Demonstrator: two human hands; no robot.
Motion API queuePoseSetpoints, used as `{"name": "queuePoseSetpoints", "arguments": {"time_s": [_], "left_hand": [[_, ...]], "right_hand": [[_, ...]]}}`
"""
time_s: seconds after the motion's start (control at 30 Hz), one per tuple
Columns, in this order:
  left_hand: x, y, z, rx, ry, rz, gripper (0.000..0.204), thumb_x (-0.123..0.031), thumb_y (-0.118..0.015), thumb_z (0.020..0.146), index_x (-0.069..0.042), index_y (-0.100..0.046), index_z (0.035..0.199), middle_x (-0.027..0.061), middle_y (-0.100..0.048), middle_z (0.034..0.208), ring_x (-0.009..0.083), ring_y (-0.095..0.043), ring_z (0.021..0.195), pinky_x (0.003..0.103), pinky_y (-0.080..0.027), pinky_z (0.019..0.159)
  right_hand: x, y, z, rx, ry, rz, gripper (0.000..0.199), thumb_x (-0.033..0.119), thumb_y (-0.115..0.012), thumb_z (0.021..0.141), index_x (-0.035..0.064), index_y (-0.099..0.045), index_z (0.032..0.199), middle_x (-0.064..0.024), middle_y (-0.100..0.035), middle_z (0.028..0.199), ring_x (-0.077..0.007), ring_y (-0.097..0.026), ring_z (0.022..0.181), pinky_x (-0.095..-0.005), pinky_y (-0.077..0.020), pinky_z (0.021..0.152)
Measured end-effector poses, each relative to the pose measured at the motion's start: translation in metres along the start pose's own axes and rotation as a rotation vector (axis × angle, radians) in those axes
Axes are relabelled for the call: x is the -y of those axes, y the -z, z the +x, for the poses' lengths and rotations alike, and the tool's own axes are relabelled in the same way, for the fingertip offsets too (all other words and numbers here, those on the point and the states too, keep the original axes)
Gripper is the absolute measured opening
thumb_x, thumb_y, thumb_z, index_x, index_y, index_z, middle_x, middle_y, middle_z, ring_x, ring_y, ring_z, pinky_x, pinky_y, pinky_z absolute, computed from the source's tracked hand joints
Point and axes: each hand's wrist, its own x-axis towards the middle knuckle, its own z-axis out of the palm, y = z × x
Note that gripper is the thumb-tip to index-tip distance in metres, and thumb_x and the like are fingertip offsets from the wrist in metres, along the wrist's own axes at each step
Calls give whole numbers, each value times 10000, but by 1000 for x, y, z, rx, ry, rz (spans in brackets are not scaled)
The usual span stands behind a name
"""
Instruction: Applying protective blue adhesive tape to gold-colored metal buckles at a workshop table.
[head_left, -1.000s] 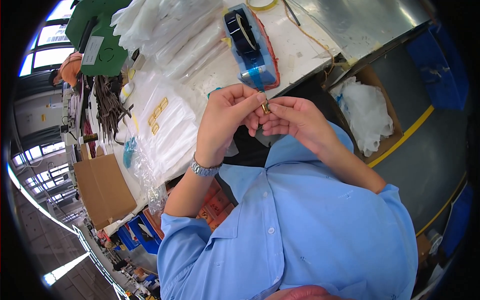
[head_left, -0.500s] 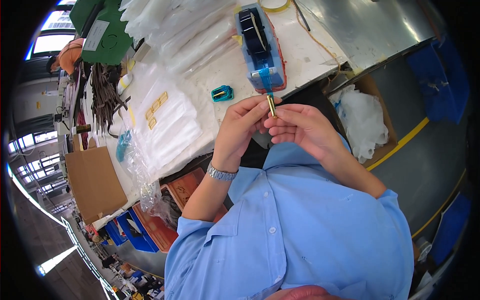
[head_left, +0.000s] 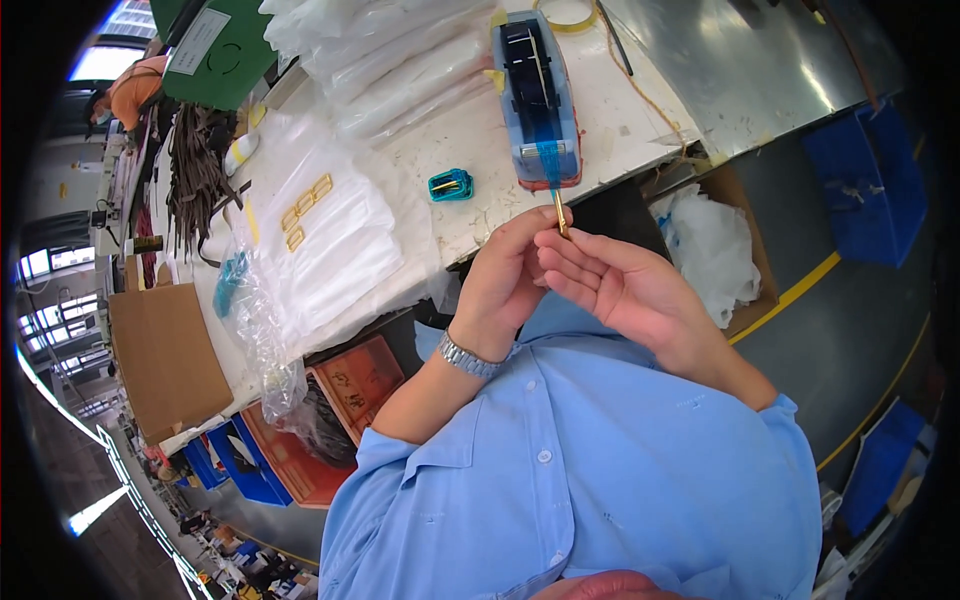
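Between my hands, just off the table's front edge, is a narrow gold metal piece (head_left: 561,212), seen nearly edge-on. My left hand (head_left: 497,272) pinches it between thumb and fingers. The thumb and fingertips of my right hand (head_left: 645,290) close on its lower end, the other fingers lying rather straight. A strip of clear blue tape (head_left: 549,160) runs from the blue tape dispenser (head_left: 570,105) down to the piece's upper end. On the table to the left sits a small gold piece wrapped in blue tape (head_left: 451,185). Several gold buckle frames (head_left: 306,210) lie on white plastic sheeting.
Stacked clear plastic bags (head_left: 400,75) lie at the back, beside a green machine case (head_left: 215,55). A cardboard sheet (head_left: 170,360) and red crates (head_left: 357,380) are at left. At right, a carton holds white plastic (head_left: 710,255), with a blue bin (head_left: 868,185) beyond it.
Both hands have shifted slightly right with the gold piece, which now stands more edge-on. The right hand's fingers have straightened and turned more palm-up. The view has tilted a little.
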Motion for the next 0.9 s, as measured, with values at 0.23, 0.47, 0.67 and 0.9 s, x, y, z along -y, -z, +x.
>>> {"name": "queuePoseSetpoints", "arguments": {"time_s": [0.23,0.47,0.67,0.9], "left_hand": [[-8,10,9,127,171,-163,189,-171,-612,1041,-5,-673,1109,-9,-639,835,53,-522,609,217,-351,449],[-20,0,7,239,349,-478,162,-125,-547,1056,16,-577,1130,-15,-540,803,51,-451,555,217,-346,425],[-24,-5,7,178,373,-542,187,-103,-518,1065,48,-592,1145,0,-567,797,52,-481,543,209,-362,397],[-27,-2,6,128,400,-587,182,-46,-573,1060,-154,-631,1194,27,-624,876,76,-510,597,207,-368,426]], "right_hand": [[18,-6,-10,141,-36,-249,294,150,-569,1082,-64,-661,1261,-182,-752,1202,-237,-746,1111,-358,-613,966],[21,18,-1,-25,420,-909,231,86,-646,1029,-18,-670,1234,-104,-757,1002,-143,-731,933,-272,-582,868],[24,13,26,34,526,-879,459,118,-740,981,-77,-600,1372,-99,-706,1252,-126,-687,1074,-275,-557,950],[23,9,38,133,505,-848,468,125,-763,964,-77,-617,1360,-102,-731,1236,-108,-681,1103,-274,-552,975]]}}
